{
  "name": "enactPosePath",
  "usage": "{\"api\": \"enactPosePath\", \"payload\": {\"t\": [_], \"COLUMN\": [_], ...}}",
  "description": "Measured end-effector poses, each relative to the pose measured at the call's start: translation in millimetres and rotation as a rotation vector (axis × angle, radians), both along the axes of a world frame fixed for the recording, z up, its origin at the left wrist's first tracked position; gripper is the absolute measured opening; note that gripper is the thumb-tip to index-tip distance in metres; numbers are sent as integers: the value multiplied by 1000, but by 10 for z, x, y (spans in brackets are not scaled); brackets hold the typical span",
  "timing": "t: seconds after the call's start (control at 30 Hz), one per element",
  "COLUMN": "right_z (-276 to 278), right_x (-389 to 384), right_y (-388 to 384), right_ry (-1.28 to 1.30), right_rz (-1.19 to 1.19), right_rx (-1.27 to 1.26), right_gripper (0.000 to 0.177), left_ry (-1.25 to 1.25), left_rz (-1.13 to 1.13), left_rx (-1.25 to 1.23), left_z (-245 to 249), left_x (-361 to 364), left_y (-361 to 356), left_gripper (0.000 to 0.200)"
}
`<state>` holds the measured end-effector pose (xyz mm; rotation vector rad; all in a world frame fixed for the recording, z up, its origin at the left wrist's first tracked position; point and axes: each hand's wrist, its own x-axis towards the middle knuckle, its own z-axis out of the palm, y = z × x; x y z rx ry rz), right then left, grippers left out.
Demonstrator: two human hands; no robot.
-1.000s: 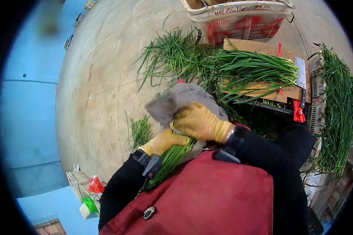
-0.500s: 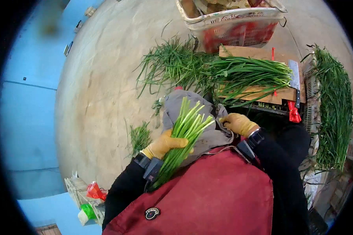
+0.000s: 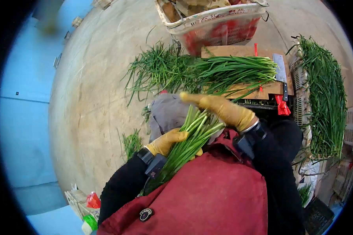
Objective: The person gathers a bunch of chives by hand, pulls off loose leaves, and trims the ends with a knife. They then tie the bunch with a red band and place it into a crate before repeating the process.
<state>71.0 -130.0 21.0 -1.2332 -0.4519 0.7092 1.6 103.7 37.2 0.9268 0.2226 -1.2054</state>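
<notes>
In yellow gloves, both of my hands are over my lap. My left hand (image 3: 166, 142) is wrapped round a bunch of garlic chives (image 3: 196, 135), pale cut ends upward and leaves down along my forearm. Just above the cut ends, my right hand (image 3: 225, 109) is stretched out flat toward the left, slightly blurred, with nothing visible in it. Behind it, a pile of chives (image 3: 235, 70) lies on a wooden board (image 3: 219, 51), its white ends toward a cleaver (image 3: 280, 68) with a black handle.
Loose chives (image 3: 161, 70) spread over the floor left of the board, with a small clump (image 3: 132, 143) nearer me. A white and red basket (image 3: 223, 31) stands behind the board. At the right is a long crate (image 3: 299, 82) heaped with chives. Red plastic strips (image 3: 281, 105) hang by the cleaver handle.
My right hand has left the grey cloth on my lap and moved up and left over the chive ends. The left hand still grips the bunch. The view has shifted slightly.
</notes>
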Motion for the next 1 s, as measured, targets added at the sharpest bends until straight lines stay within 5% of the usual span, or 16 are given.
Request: {"api": "enactPosePath", "payload": {"t": [0.07, 0.1, 0.17, 0.27, 0.3, 0.37, 0.57, 0.67, 0.83, 0.9, 1.0], "right_z": [-6, -299, -417, -708, -888, -913, -186, -170, 95, 64, 198], "right_x": [67, 76, -1, -259, -422, -523, -523, -479, -148, -88, -111], "right_y": [-184, -351, -538, -576, -544, -474, 103, 82, -692, -1090, -1554], "right_ry": [175, 130, 166, 331, 176, 215, 416, 424, 411, 181, 57], "right_rz": [-151, -243, -280, -157, -114, 4, -210, -478, -766, -828, -888], "right_rx": [-76, 146, 172, -29, 150, 64, 556, 517, 688, 810, 848], "right_gripper": [62, 55, 56, 61, 59, 56, 45, 25, 23, 31, 33], "left_ry": [19, 27, 37, 10, -9, -82, -85, -39, -420, -639, -547], "left_rz": [13, 21, 39, 59, 64, 14, -174, -180, -391, -412, -387], "left_rx": [-18, -19, -21, -15, 2, 40, 40, 72, 307, 513, 719], "left_z": [-10, -12, 2, 94, 122, 142, 73, 31, 224, 210, 418], "left_x": [3, 13, 34, 75, 93, 137, 179, 229, 188, 204, 302], "left_y": [21, 21, 20, 4, -16, -74, -405, -423, -203, 51, 323], "left_gripper": [74, 73, 73, 73, 73, 72, 51, 45, 36, 36, 33]}}
